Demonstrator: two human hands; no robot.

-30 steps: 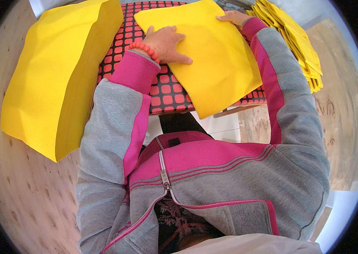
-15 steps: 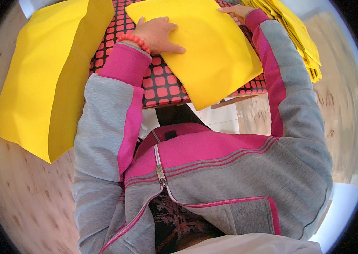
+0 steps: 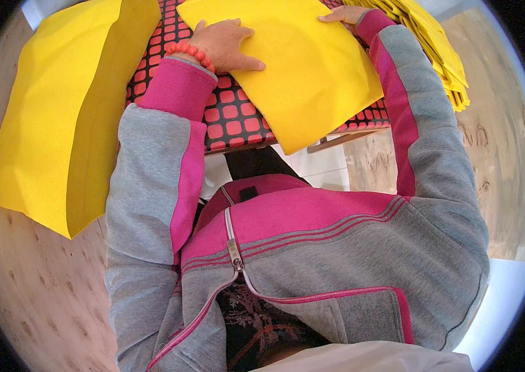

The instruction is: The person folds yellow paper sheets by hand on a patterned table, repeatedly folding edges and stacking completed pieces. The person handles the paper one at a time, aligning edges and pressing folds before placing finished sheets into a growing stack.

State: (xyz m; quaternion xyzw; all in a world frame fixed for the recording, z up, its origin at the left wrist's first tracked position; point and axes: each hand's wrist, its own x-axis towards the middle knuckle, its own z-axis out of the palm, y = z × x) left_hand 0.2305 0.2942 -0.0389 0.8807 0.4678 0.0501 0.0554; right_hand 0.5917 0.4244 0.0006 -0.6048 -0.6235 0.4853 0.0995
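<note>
A yellow felt-like sheet lies at an angle on the table in front of me, one corner hanging over the near edge. My left hand, with a red bead bracelet at the wrist, rests on its left side, fingers spread and thumb pointing right. Across the sheet, at its far right edge, is my right hand; its fingers stretch out over the yellow surface. Both hands look open. The sheet's far end runs out of the picture.
On the left stands a tall stack of yellow sheets, reaching past the table's edge. Folded yellow pieces are piled at the right, beyond my right forearm. A red-and-black patterned cover lies on the table. Wood-patterned floor shows on both sides.
The view has shifted slightly, so the table and sheets appear a little higher and farther left. Both hands stay at about the same places on the sheet.
</note>
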